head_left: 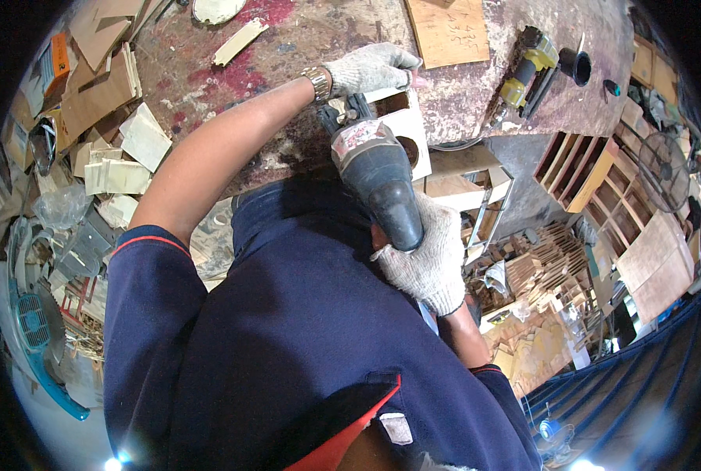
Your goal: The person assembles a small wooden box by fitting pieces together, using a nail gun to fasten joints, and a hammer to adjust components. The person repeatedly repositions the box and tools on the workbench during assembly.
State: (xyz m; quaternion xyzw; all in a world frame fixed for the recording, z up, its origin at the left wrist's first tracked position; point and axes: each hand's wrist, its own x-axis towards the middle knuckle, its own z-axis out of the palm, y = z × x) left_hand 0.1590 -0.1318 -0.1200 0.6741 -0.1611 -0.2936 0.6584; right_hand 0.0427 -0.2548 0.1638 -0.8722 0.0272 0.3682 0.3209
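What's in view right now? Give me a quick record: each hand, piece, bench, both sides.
Left hand: gloved, at the pale board's far end; grip unclear
Right hand: gloved, gripping the dark power tool by its rear
Piece: pale board with cut openings, partly hidden by the tool
Bench: stained; plywood sheet, yellow-and-black tool
Left side: wood scraps, teal saw
Right side: fan

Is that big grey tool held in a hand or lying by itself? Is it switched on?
Held: the gloved right hand is at the dark end of the grey tool. On or off, I cannot tell.
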